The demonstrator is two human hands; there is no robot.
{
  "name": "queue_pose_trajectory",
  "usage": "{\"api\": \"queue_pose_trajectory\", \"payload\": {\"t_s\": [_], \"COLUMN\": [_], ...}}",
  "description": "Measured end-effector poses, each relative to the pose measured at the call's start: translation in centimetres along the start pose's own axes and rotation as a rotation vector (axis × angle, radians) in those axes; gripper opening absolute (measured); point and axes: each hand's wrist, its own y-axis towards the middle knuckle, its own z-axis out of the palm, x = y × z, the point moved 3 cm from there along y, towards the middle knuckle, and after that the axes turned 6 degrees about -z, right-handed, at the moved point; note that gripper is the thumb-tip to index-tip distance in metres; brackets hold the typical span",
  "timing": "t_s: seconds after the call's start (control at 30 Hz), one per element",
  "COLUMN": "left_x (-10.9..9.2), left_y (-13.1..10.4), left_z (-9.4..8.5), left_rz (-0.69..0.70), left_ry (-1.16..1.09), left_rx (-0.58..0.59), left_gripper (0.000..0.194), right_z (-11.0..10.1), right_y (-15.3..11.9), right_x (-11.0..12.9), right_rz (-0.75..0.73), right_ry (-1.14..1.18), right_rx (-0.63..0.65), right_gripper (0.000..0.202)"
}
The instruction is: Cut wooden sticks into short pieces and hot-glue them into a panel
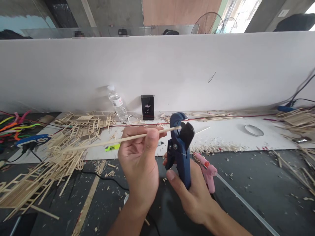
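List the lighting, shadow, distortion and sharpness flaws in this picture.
Head view: glare washes out the bright window at top right; head view: the clear plastic bottle with a white cap throws a soft shadow on the smooth white partition and leans outward, perhaps wide-angle distortion; head view: blocky pixels mask patches above the partition; head view: the dark-blue handheld cutter looks fairly sharp.

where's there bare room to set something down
Mostly bare: the white board left of the metal ring, between thin sticks behind and crumbs in front. The dark table right of the pale rod is only lightly littered. Crowded: left, with wooden frames; far right, with a wood pile.
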Motion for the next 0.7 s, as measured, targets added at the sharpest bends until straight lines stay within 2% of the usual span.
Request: {"api": "queue_pose_trajectory", "payload": {"t_s": [0.1,0.33,0.47,0.57,0.7], "left_x": [0.00,-0.49,-0.97,-0.84,-0.56], "left_y": [0.00,0.09,0.00,-0.08,-0.01], "left_z": [0.07,-0.19,-0.33,-0.42,-0.46], "left_rz": [0.013,-0.013,0.026,0.027,-0.002], "left_ry": [0.018,0.034,0.133,0.172,0.184], "left_rx": [0.021,0.122,0.089,0.030,0.028], "left_gripper": [0.010,0.009,0.007,0.006,0.006], "right_z": [0.12,-0.24,-0.32,-0.06,0.08], "right_y": [0.03,-0.16,-0.34,-0.32,-0.19], "right_x": [-0.07,-0.68,-0.85,-0.70,-0.40], "right_rz": [-0.021,0.017,0.043,0.040,-0.004], "right_ry": [-0.027,-0.143,-0.123,-0.050,-0.012], "right_rx": [0.024,-0.042,-0.052,-0.004,0.032], "right_gripper": [0.016,0.027,0.026,0.025,0.015]}}
